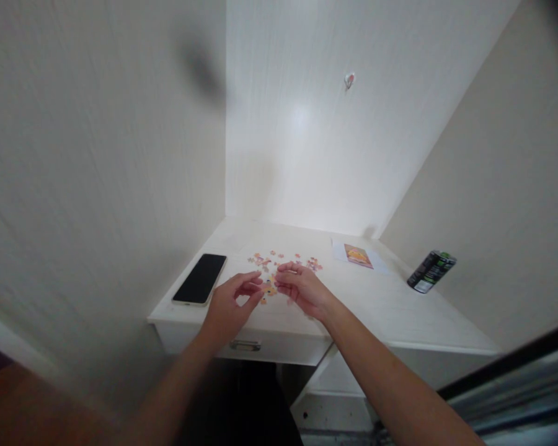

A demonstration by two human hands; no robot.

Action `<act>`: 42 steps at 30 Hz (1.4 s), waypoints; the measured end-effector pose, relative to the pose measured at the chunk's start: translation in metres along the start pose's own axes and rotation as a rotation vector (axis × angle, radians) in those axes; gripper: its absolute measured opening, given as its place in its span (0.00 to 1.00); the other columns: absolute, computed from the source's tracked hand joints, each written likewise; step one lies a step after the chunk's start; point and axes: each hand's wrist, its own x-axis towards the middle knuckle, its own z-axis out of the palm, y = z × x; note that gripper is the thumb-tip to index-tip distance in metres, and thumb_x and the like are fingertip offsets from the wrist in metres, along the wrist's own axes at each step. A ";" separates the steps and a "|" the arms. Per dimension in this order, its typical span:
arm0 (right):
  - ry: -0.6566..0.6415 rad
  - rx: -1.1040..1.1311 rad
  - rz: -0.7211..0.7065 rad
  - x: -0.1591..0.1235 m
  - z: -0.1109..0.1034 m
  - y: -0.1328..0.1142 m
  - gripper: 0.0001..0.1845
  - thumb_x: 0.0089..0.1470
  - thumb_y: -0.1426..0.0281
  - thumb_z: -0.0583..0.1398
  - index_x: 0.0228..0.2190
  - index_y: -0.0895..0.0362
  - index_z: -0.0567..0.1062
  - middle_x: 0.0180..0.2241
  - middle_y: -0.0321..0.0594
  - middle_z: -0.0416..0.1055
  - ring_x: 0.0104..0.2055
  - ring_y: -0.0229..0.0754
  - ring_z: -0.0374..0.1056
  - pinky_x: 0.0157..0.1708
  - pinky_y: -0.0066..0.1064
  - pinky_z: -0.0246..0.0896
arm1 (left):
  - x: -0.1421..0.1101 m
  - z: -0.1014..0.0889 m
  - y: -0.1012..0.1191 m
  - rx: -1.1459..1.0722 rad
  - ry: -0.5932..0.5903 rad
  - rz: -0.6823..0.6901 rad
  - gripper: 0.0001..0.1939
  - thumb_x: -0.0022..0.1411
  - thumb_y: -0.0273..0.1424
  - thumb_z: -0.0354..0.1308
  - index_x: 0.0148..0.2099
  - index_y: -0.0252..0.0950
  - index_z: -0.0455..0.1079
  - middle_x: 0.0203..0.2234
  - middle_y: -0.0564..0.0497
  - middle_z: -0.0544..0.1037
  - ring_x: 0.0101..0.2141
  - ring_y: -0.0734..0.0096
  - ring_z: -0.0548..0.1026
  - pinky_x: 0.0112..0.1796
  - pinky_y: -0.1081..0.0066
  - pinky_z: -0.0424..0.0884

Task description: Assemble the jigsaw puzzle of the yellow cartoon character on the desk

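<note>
Small jigsaw puzzle pieces [263, 260] in orange, pink and yellow lie loose on the white desk, and more pieces [314, 264] are scattered to the right. Between my hands is a small cluster of yellow puzzle pieces [270, 286], partly covered by the fingers. My left hand [235, 303] is at the cluster's left side, thumb and fingers curved with a gap between them. From the right, my right hand [302, 288] reaches in with its fingers bent together at the cluster's edge. Whatever its fingertips hold is hidden.
A smartphone [199, 279] with a dark screen lies at the desk's left edge. A picture card [358, 255] of a yellow figure rests on white paper at the back right. Beside the right wall stands a black can [431, 271]. White panels enclose the desk [381, 303].
</note>
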 end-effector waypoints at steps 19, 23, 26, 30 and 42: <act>-0.101 -0.326 -0.223 -0.012 0.020 0.017 0.13 0.47 0.63 0.66 0.34 0.57 0.78 0.28 0.37 0.75 0.28 0.34 0.68 0.28 0.28 0.61 | 0.014 -0.014 0.012 -0.244 -0.195 -0.180 0.14 0.59 0.37 0.60 0.45 0.36 0.76 0.37 0.47 0.78 0.35 0.69 0.76 0.37 0.69 0.75; -0.109 -0.343 -0.202 -0.007 0.016 0.021 0.14 0.46 0.63 0.67 0.35 0.57 0.78 0.26 0.36 0.74 0.27 0.35 0.69 0.29 0.28 0.63 | 0.018 -0.023 0.012 -0.160 -0.312 -0.168 0.15 0.60 0.35 0.58 0.47 0.36 0.74 0.32 0.48 0.78 0.31 0.71 0.75 0.35 0.69 0.74; -0.109 -0.331 -0.185 -0.001 0.015 0.025 0.16 0.45 0.63 0.67 0.36 0.58 0.77 0.26 0.36 0.75 0.27 0.36 0.70 0.29 0.29 0.64 | 0.017 -0.024 0.010 -0.187 -0.247 -0.237 0.19 0.57 0.35 0.61 0.50 0.35 0.71 0.31 0.49 0.79 0.30 0.70 0.76 0.35 0.68 0.74; -0.068 -0.281 -0.150 0.006 0.016 0.027 0.16 0.44 0.62 0.67 0.33 0.59 0.77 0.26 0.37 0.76 0.27 0.37 0.72 0.33 0.32 0.67 | 0.012 -0.023 0.004 -0.100 -0.121 -0.174 0.17 0.55 0.36 0.64 0.46 0.36 0.72 0.36 0.47 0.79 0.35 0.69 0.77 0.39 0.69 0.74; -0.240 -0.385 -0.106 0.027 0.010 0.029 0.13 0.45 0.66 0.67 0.33 0.58 0.74 0.26 0.38 0.76 0.27 0.37 0.73 0.28 0.29 0.65 | 0.002 -0.028 -0.018 0.358 -0.008 0.165 0.07 0.62 0.31 0.58 0.41 0.40 0.76 0.38 0.52 0.80 0.41 0.73 0.76 0.45 0.73 0.70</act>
